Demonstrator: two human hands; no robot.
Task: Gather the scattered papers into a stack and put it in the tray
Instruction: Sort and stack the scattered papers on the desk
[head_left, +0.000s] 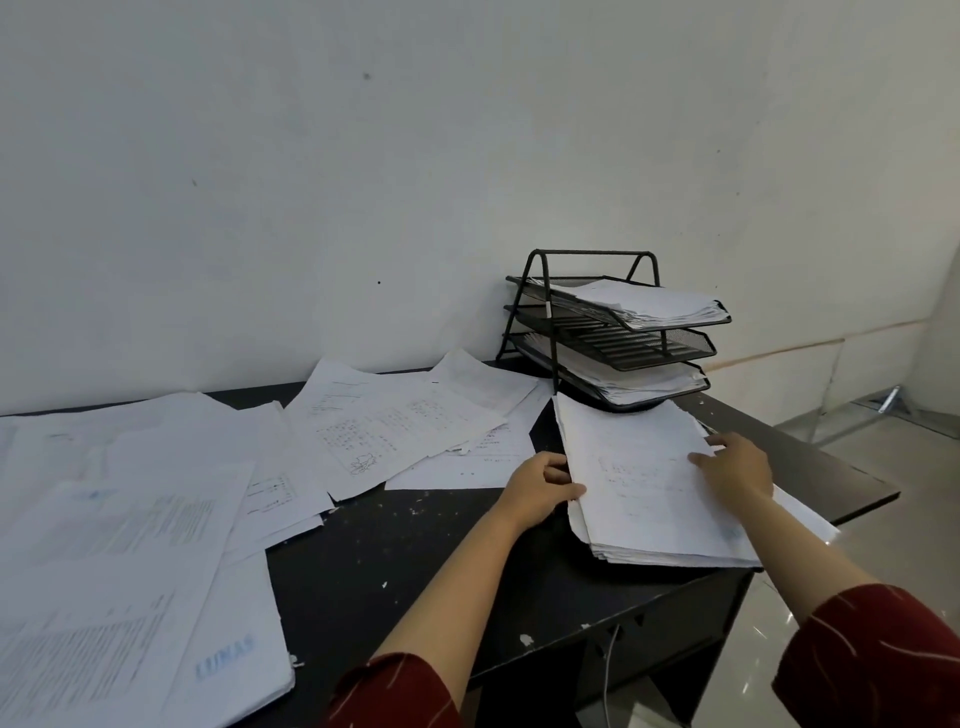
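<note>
A thick stack of white papers (644, 483) lies on the right end of the black desk (415, 551), just in front of the tray rack. My left hand (537, 491) grips the stack's left edge, thumb on top. My right hand (735, 465) rests flat on the stack's right side with fingers spread. The black wire three-tier tray (623, 340) stands at the back right corner; its top and bottom tiers hold paper, the middle tier looks bare. Loose sheets (395, 426) lie fanned out at mid-desk, and more papers (119, 545) cover the left side.
A white wall runs close behind the desk. The desk's right edge drops to a glossy tiled floor (883, 519). A bare dark strip of desk runs between the left papers and the stack. A thin white cable (609, 670) hangs at the desk front.
</note>
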